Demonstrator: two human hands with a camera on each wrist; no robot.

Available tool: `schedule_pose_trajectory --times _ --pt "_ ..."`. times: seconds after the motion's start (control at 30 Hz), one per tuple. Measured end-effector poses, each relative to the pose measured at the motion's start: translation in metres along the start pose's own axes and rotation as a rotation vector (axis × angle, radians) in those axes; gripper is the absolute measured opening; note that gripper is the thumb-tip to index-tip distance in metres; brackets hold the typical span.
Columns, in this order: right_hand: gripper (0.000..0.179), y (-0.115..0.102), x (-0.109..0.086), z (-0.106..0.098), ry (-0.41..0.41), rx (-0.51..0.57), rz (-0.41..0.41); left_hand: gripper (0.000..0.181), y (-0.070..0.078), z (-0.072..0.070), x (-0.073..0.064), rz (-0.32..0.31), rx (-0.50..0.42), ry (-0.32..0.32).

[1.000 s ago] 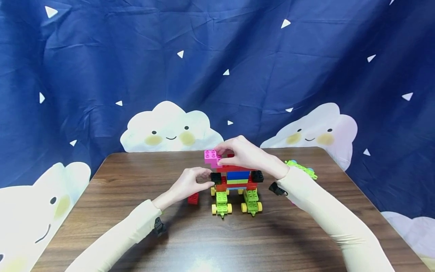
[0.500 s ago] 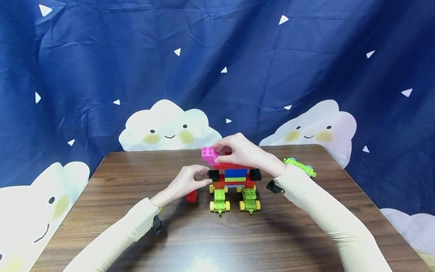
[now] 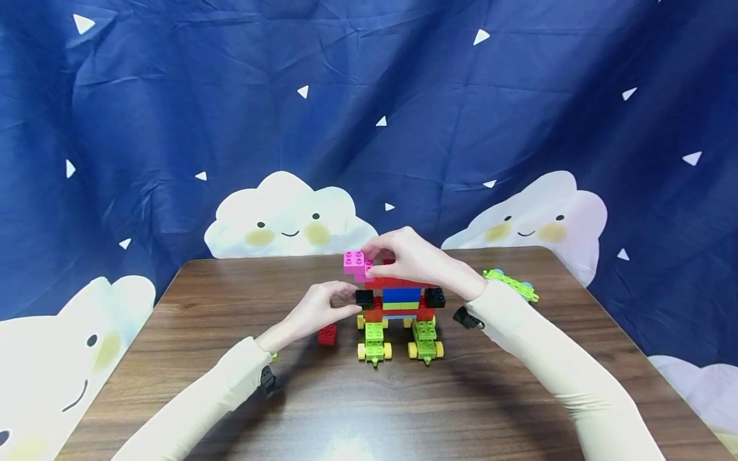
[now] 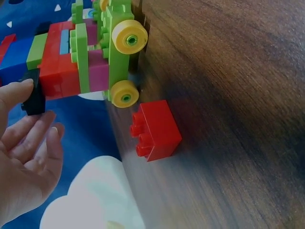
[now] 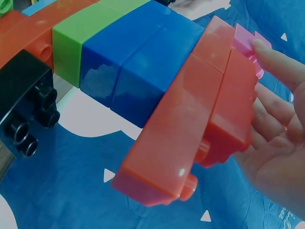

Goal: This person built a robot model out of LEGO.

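A toy figure of building bricks stands mid-table, with red, blue (image 3: 401, 295) and green layers on two lime wheeled bases (image 3: 374, 349) with yellow wheels. My left hand (image 3: 317, 308) pinches the black brick (image 4: 36, 95) jutting from its left side, thumb on one face and fingertips at the other. At the top left, my right hand (image 3: 410, 259) pinches pink bricks (image 3: 354, 261) against the upper red bricks (image 5: 167, 129). The right wrist view shows the thumb on the pink piece, the other fingers behind the red bricks. Another black brick (image 3: 435, 298) juts from the right side.
A loose red brick (image 3: 327, 335) lies on the wooden table (image 3: 230, 301), left of the figure. A lime piece with blue wheels (image 3: 510, 285) lies at the back right. Beside the left sleeve, a bit of lime plastic (image 3: 275, 356) peeks out. A blue curtain (image 3: 369, 77) hangs behind.
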State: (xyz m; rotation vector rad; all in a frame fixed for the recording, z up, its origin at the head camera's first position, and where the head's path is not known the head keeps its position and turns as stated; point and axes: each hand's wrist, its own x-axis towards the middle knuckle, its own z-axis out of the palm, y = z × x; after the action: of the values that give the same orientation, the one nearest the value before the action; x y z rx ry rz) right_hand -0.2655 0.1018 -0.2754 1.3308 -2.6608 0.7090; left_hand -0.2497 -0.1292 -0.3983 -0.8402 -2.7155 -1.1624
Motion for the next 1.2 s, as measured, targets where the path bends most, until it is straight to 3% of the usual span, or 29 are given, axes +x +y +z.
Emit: schedule_pose_trajectory --times 0.23,0.5,0.83,1.2 --pt "0.037 0.0 -0.006 -0.005 0.041 0.037 -0.01 0.039 0.004 -0.003 0.0 0.003 -0.006 0.001" --pt "0.038 0.011 -0.023 -0.021 0.163 0.025 0.012 0.04 0.016 -0.019 0.004 -0.005 -0.035 0.092" --pt "0.037 0.038 -0.071 -0.035 0.221 -0.011 0.158 0.046 0.029 -0.036 0.01 0.013 -0.099 0.171" --pt "0.035 0.077 -0.12 -0.023 0.203 -0.056 0.236 0.049 0.038 -0.04 0.015 0.022 -0.12 0.185"
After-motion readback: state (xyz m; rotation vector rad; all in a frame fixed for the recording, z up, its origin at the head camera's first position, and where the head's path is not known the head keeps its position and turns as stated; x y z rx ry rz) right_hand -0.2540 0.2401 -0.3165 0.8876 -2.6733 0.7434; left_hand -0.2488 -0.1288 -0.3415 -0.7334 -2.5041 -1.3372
